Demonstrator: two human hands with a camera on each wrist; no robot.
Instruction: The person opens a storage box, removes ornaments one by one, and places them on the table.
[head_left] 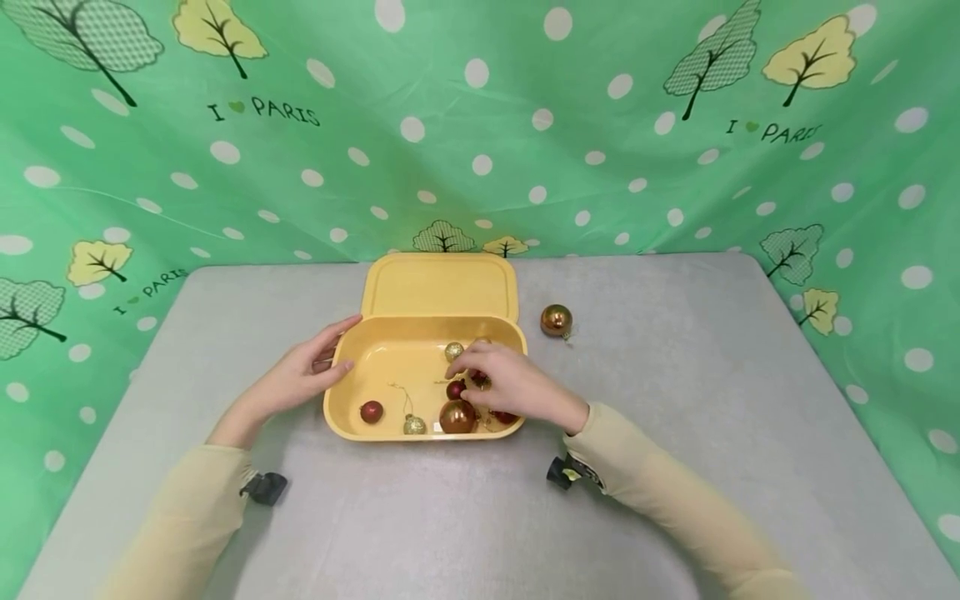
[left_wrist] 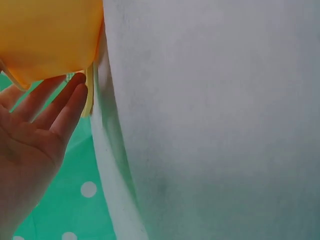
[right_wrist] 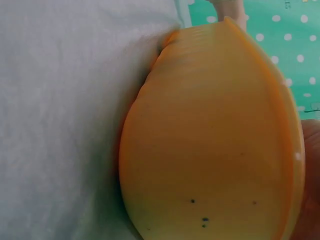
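A yellow lidded box [head_left: 347, 429] sits on the table with its lid [head_left: 442, 285] folded back. My left hand [head_left: 306, 372] holds the box's left side, thumb over the rim and fingers along the outer wall. In the left wrist view its fingers [left_wrist: 75, 107] touch that wall. My right hand [head_left: 513, 385] reaches over the right rim, thumb and fingertips round a small dark red bauble [head_left: 455, 390]. Around it lie a large copper bauble [head_left: 457, 417], a gold bauble [head_left: 453, 351] and others partly hidden. A red bauble [head_left: 371, 412] and a glittery gold one [head_left: 414, 425] lie further left.
Outside the box, a copper bauble [head_left: 557, 320] rests on the grey table [head_left: 675, 375] to its right. A green dotted curtain [head_left: 480, 125] hangs behind the table and along its sides. The box's outer wall [right_wrist: 210, 140] fills much of the right wrist view.
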